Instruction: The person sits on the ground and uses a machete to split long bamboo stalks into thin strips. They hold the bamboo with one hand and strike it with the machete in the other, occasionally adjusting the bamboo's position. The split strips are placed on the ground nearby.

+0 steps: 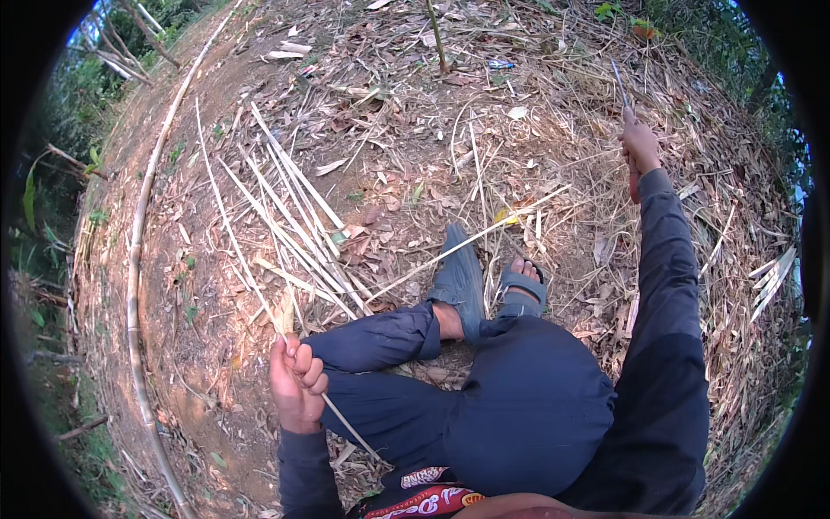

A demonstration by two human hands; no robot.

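Slvs (666,251) dk gry | trsrs (532,406) navy | sandal (522,302) gry, strapped | shirt (425,502) red prt

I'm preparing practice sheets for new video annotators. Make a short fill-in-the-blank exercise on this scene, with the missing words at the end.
1. The right hand holds a knife that points ____ from the person.
2. A thin strip passes through the left hand, which is ____ rather than open.
3. Seen by the person, the pale strips on the ground lie to the ____ of the long pole.

Missing words: away; closed; right.
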